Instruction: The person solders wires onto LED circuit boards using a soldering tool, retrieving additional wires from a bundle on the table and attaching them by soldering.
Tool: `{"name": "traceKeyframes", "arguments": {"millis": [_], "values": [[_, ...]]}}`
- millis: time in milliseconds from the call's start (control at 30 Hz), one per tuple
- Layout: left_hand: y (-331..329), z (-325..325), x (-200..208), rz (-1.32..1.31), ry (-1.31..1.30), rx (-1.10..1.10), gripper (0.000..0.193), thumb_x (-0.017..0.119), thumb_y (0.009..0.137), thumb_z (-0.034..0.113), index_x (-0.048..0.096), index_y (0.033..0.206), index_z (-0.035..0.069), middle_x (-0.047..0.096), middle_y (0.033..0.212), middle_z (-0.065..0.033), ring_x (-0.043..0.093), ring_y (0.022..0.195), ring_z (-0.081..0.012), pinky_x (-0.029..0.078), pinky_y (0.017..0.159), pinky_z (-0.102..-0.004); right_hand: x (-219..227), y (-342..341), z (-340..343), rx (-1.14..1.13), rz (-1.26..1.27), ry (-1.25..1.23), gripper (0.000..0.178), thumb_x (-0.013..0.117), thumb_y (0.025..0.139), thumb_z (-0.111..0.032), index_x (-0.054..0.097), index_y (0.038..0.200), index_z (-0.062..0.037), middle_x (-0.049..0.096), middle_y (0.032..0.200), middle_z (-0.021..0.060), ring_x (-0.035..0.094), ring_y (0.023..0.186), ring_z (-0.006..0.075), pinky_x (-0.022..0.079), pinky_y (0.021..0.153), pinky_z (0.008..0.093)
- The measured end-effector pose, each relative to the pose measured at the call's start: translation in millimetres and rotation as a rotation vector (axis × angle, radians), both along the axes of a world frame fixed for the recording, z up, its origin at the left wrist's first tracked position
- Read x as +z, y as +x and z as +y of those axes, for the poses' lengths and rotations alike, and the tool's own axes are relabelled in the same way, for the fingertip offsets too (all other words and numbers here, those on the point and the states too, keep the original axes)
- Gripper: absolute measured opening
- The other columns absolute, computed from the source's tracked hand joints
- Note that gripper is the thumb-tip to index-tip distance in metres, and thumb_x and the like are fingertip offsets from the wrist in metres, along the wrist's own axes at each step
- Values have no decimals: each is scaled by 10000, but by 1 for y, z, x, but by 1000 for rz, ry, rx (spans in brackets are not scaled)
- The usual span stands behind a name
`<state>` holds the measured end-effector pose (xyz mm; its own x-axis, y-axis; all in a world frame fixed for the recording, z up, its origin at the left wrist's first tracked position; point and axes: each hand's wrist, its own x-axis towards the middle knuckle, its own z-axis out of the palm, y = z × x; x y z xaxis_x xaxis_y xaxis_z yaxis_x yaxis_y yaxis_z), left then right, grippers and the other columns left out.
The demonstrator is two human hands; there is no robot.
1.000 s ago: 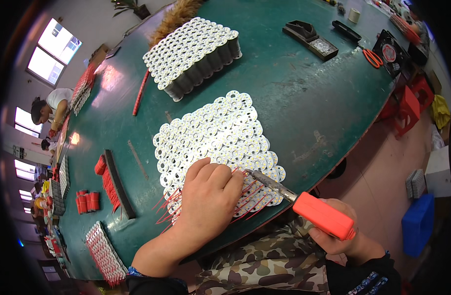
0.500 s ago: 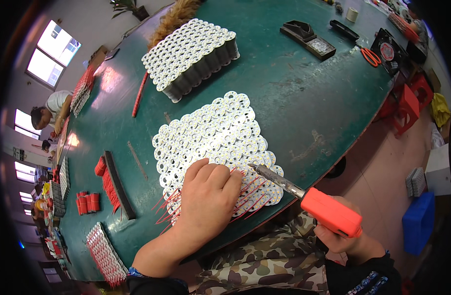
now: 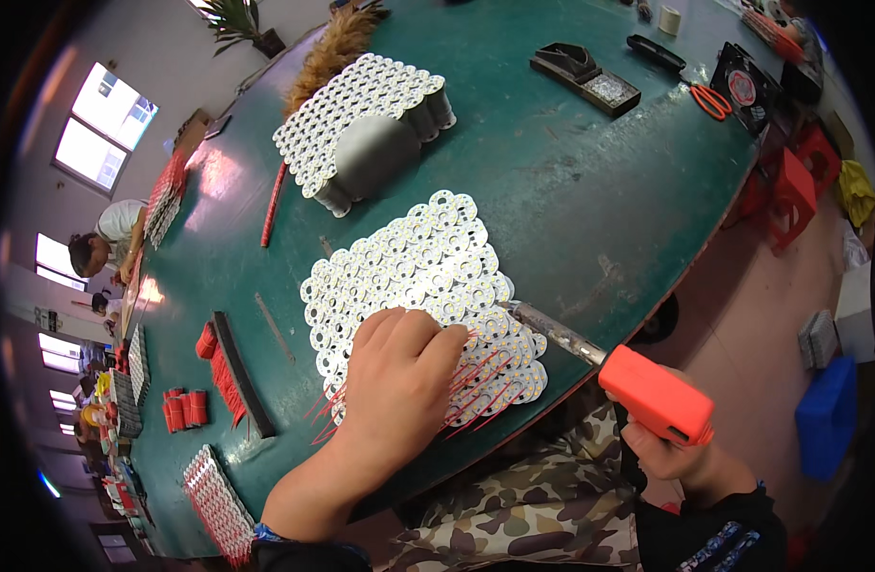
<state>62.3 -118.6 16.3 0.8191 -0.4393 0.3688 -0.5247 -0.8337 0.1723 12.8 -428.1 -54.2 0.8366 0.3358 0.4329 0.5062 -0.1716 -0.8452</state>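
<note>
A panel of white round LED circuit boards (image 3: 399, 257) lies on the green table in front of me. Thin red wires (image 3: 480, 381) lie across its near part, some sticking out past the near edge. My left hand (image 3: 395, 377) rests over that part, its fingers curled together and the tips hidden against the boards; red wires show beside them. In my right hand (image 3: 671, 453) is a soldering iron (image 3: 652, 391) with an orange-red handle, gripped from below. Its metal tip points left, at the panel's right side; whether it touches cannot be made out.
Farther back stands a stack of similar boards (image 3: 347, 105), partly covered by a grey rounded patch. Red wire bundles (image 3: 185, 410) and a dark bar (image 3: 242, 372) lie left. A black tray (image 3: 590, 81) and orange-handled scissors (image 3: 710, 102) lie far right. Another person (image 3: 109, 234) sits far left.
The view has shifted slightly. The soldering iron has moved a little right and away from me, its tip now nearer the panel's right edge. My left hand stays on the panel.
</note>
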Motion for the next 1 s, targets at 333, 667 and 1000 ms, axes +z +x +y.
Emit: {"name": "traceKeyframes", "arguments": {"millis": [333, 667, 1000], "values": [[9, -8, -13, 14, 47, -5, 183, 717, 759, 30, 708, 932, 90, 577, 771, -58, 608, 783, -279, 498, 914, -445, -8, 3, 2, -4, -34, -11, 547, 777, 775, -65, 569, 1267, 52, 699, 1073, 181, 693, 747, 313, 549, 660, 386], [9, -6, -14, 29, 6, -21, 228, 720, 728, 26, 716, 948, 87, 578, 780, -58, 610, 814, -281, 485, 924, -462, -1, 12, 12, 53, -38, -2, 560, 791, 754, -34, 574, 1262, 52, 717, 1014, 173, 660, 663, 286, 513, 591, 373], [11, -4, -15, 28, 12, -42, 237, 710, 707, 29, 709, 940, 76, 565, 775, -66, 599, 801, -292, 482, 853, -448, 3, 12, 13, 59, -50, -57, 566, 798, 747, -27, 575, 1258, 68, 713, 940, 153, 669, 669, 284, 518, 600, 365]]}}
